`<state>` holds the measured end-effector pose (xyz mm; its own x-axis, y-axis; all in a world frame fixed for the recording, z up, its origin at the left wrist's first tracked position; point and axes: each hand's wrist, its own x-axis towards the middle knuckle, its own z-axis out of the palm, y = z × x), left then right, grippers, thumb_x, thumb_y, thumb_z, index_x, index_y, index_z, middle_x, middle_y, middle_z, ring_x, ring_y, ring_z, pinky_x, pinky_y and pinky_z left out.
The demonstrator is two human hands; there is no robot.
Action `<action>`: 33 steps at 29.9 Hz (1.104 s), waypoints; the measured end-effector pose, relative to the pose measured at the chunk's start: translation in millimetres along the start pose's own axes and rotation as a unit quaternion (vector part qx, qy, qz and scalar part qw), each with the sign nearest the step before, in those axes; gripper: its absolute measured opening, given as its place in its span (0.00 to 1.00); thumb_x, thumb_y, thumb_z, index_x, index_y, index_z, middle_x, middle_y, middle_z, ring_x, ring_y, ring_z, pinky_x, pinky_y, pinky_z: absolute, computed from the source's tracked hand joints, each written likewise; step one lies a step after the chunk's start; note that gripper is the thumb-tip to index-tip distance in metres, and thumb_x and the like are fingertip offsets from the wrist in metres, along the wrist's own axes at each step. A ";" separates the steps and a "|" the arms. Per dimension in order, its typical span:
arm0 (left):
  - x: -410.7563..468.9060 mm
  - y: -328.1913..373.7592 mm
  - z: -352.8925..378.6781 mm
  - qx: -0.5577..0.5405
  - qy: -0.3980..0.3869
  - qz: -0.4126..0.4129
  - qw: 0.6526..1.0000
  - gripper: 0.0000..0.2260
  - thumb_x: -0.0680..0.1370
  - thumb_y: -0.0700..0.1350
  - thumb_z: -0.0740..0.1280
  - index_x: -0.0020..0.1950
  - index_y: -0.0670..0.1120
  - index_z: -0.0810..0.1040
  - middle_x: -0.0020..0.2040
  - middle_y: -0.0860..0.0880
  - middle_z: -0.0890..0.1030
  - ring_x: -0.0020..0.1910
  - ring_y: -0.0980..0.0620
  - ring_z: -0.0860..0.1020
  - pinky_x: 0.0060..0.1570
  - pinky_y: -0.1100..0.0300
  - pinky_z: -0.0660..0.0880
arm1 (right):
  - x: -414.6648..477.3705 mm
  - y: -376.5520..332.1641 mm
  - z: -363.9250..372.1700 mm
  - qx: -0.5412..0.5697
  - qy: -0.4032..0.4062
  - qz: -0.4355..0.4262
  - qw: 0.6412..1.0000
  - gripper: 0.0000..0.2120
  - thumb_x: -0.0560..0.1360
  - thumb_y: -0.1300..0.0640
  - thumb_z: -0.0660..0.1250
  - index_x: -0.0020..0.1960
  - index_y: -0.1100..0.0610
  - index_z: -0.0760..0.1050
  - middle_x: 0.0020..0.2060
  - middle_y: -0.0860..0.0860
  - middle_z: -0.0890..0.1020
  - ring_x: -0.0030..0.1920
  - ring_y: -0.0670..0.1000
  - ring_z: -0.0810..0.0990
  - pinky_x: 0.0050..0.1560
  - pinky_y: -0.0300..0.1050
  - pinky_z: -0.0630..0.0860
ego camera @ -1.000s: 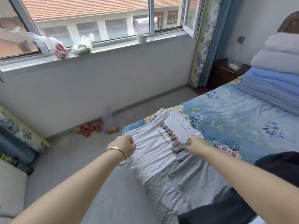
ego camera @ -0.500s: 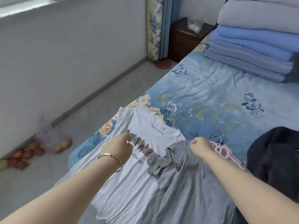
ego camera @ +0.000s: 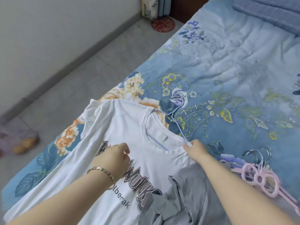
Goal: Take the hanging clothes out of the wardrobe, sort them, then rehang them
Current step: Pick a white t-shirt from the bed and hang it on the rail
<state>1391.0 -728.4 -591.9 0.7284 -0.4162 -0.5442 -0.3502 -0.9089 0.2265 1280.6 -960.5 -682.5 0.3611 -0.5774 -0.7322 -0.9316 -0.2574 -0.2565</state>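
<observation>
Fingers (ego camera: 186,145) of the right hand (ego camera: 197,149) pinch the white T-shirt (ego camera: 123,124) at its collar; left hand (ego camera: 113,157) curls, perhaps gripping cloth. Light, limp: lift by the hanger (ego camera: 176,125).

Right hand (ego camera: 196,149) pinches white T-shirt (ego camera: 123,125) collar; left hand (ego camera: 112,158) on print.

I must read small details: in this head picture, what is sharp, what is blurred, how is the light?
Head view: soft, even light, no glare or hard shadows; the print on the white T-shirt is sharp enough to read; the pink hangers at the right and the yellowish things on the floor at the left are smeared.
</observation>
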 end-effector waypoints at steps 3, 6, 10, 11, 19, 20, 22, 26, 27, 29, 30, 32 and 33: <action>-2.2 -9.3 4.5 -0.002 -0.017 -0.005 1.000 0.09 0.79 0.46 0.56 0.55 0.54 0.74 0.52 0.54 0.79 0.51 0.53 0.77 0.50 0.60 0.74 | 1.1 -3.0 5.9 0.046 0.001 -0.029 0.999 0.20 0.78 0.55 0.60 0.30 0.55 0.58 0.28 0.50 0.65 0.40 0.54 0.65 0.37 0.44 0.62; -13.9 -20.4 -3.1 -0.025 -0.022 -0.015 0.999 0.08 0.79 0.46 0.57 0.52 0.54 0.74 0.51 0.55 0.79 0.51 0.53 0.77 0.49 0.60 0.75 | -20.2 -14.6 4.4 0.082 0.057 -0.103 0.990 0.21 0.80 0.53 0.58 0.31 0.55 0.57 0.27 0.50 0.64 0.37 0.54 0.66 0.34 0.47 0.58; -39.6 -37.9 -33.5 -0.050 -0.001 -0.016 0.999 0.06 0.79 0.44 0.57 0.48 0.56 0.68 0.47 0.55 0.75 0.47 0.54 0.75 0.47 0.61 0.74 | -67.3 -49.1 0.7 0.087 0.108 -0.168 0.976 0.20 0.80 0.51 0.58 0.31 0.54 0.58 0.26 0.49 0.67 0.36 0.55 0.68 0.37 0.47 0.60; -48.2 -43.7 -43.4 -0.049 0.009 -0.017 0.999 0.06 0.79 0.44 0.57 0.48 0.56 0.68 0.47 0.55 0.74 0.46 0.54 0.74 0.45 0.62 0.72 | -83.2 -61.5 -1.5 0.084 0.118 -0.182 0.973 0.20 0.79 0.50 0.58 0.31 0.54 0.59 0.27 0.49 0.69 0.36 0.56 0.69 0.37 0.47 0.60; -161.7 -104.5 -125.6 -0.057 0.103 -0.077 0.990 0.06 0.79 0.44 0.57 0.47 0.54 0.71 0.47 0.54 0.79 0.46 0.51 0.77 0.42 0.61 0.72 | -249.2 -167.1 -19.9 0.090 0.165 -0.372 0.909 0.20 0.76 0.42 0.55 0.45 0.57 0.77 0.34 0.48 0.75 0.42 0.54 0.75 0.38 0.46 0.61; -182.7 -114.1 -135.1 -0.060 0.118 -0.082 0.988 0.06 0.78 0.44 0.57 0.47 0.54 0.71 0.47 0.54 0.78 0.47 0.51 0.77 0.44 0.61 0.73 | -276.9 -176.6 -21.2 0.085 0.146 -0.395 0.903 0.16 0.77 0.44 0.58 0.44 0.55 0.77 0.31 0.46 0.72 0.40 0.51 0.73 0.38 0.44 0.59; -228.6 -134.1 -152.9 -0.068 0.147 -0.091 0.983 0.05 0.78 0.45 0.57 0.47 0.55 0.71 0.48 0.53 0.78 0.48 0.51 0.77 0.46 0.61 0.72 | -333.5 -189.9 -20.7 0.074 0.097 -0.456 0.882 0.12 0.76 0.46 0.62 0.43 0.53 0.77 0.29 0.45 0.68 0.38 0.47 0.69 0.39 0.43 0.62; -340.9 -177.3 -177.5 -0.091 0.206 -0.108 0.968 0.07 0.78 0.45 0.58 0.42 0.55 0.69 0.46 0.53 0.77 0.46 0.50 0.76 0.43 0.61 0.69 | -453.8 -196.3 0.6 0.001 0.056 -0.535 0.843 0.10 0.76 0.48 0.64 0.44 0.53 0.79 0.33 0.44 0.68 0.41 0.48 0.71 0.46 0.46 0.69; -371.4 -189.3 -180.9 -0.101 0.218 -0.113 0.964 0.07 0.78 0.45 0.58 0.41 0.54 0.69 0.45 0.52 0.77 0.46 0.49 0.76 0.44 0.61 0.71 | -484.6 -193.3 8.4 -0.012 0.059 -0.542 0.838 0.10 0.76 0.48 0.63 0.44 0.52 0.79 0.34 0.45 0.68 0.41 0.48 0.71 0.46 0.45 0.69; -432.6 -213.2 -183.2 -0.122 0.239 -0.133 0.954 0.07 0.77 0.44 0.59 0.41 0.54 0.70 0.47 0.50 0.79 0.47 0.47 0.78 0.47 0.59 0.73 | -545.5 -184.9 23.3 -0.041 0.068 -0.558 0.826 0.09 0.77 0.47 0.62 0.44 0.50 0.77 0.36 0.45 0.69 0.43 0.48 0.71 0.45 0.44 0.68; -464.2 -224.7 -181.0 -0.130 0.247 -0.147 0.949 0.08 0.77 0.43 0.59 0.41 0.54 0.70 0.48 0.49 0.80 0.48 0.47 0.78 0.48 0.59 0.74 | -575.8 -179.7 30.8 -0.059 0.070 -0.566 0.819 0.10 0.78 0.47 0.61 0.46 0.50 0.77 0.38 0.45 0.70 0.45 0.49 0.72 0.44 0.44 0.67; -526.3 -246.4 -172.9 -0.139 0.265 -0.172 0.938 0.09 0.77 0.43 0.59 0.40 0.55 0.70 0.49 0.49 0.80 0.47 0.47 0.77 0.48 0.59 0.74 | -633.3 -171.0 44.8 -0.073 0.057 -0.582 0.808 0.10 0.79 0.48 0.59 0.52 0.50 0.77 0.46 0.46 0.76 0.52 0.50 0.75 0.46 0.42 0.66; -556.3 -255.8 -168.3 -0.143 0.275 -0.185 0.933 0.09 0.77 0.43 0.59 0.39 0.55 0.69 0.49 0.49 0.80 0.47 0.47 0.77 0.48 0.59 0.74 | -661.3 -166.9 51.0 -0.069 0.038 -0.590 0.804 0.10 0.79 0.49 0.59 0.55 0.50 0.77 0.51 0.46 0.78 0.55 0.49 0.76 0.49 0.42 0.68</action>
<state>1174.5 -268.7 -211.1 0.9877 0.0484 -0.1485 0.0988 -0.9298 0.3546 1195.2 -496.2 -187.6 0.9962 0.0868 0.0115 0.0723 -0.7412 -0.6674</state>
